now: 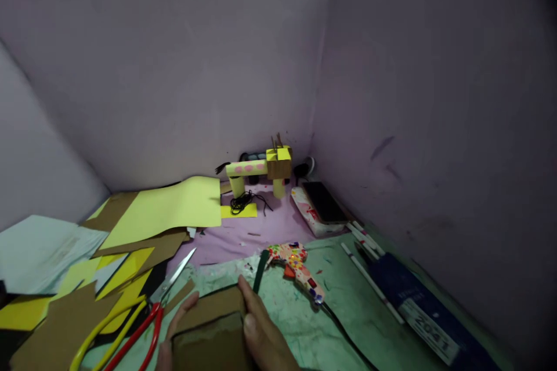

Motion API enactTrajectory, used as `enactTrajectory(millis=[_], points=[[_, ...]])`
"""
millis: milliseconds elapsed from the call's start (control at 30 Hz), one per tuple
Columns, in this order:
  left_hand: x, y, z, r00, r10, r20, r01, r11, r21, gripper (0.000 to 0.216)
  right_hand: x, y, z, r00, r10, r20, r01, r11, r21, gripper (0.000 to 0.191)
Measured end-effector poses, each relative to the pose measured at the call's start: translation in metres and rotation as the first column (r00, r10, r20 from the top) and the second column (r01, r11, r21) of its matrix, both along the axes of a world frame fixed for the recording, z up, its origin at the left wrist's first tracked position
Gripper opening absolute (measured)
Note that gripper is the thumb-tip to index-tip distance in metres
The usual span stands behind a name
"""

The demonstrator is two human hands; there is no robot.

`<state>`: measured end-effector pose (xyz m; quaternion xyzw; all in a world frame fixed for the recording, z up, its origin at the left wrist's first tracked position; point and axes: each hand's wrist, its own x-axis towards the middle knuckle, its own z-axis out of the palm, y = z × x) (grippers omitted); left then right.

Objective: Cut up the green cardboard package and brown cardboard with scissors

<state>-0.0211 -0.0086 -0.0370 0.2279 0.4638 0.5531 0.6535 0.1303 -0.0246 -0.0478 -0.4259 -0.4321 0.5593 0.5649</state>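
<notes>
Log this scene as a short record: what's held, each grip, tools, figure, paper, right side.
Held: brown cardboard box
Left grip: on the box's left side
Right grip: on the box's right side
Tools: scissors with red and yellow handles, left of the box; flower-patterned glue gun on green cloth
Figure: animal with pink-spotted yellow body, standing near the back wall
Paper: large yellow sheet, left of the figure
Right side: blue pack marked 2041
</notes>
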Motion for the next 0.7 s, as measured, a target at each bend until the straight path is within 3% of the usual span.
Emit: enactTrajectory(millis=[233,433,567,700], points=[[0.003,-0.005,-0.004,0.992,0.060,-0.107,-0.056,0.998,0.035,0.048,0.005,0.000,0.008,0.981,0.016,-0.191,-0.048,0.986,-0.162,0.059],[0.017,-0.017,0.024,0.995,0.095,-0.014,-0.093,0.992,0.082,0.046,0.003,-0.008,0.022,0.959,-0.002,-0.284,-0.051,0.982,-0.180,0.062],[0.022,-0.026,0.040,0.991,0.090,0.095,-0.095,0.994,0.048,0.060,0.002,-0.012,0.024,0.963,-0.184,-0.197,0.157,0.977,-0.145,0.056],[0.018,-0.025,0.041,0.988,0.086,0.125,-0.097,0.991,0.088,0.068,0.005,-0.016,0.024,0.948,-0.312,-0.066,0.308,0.949,-0.064,0.039]])
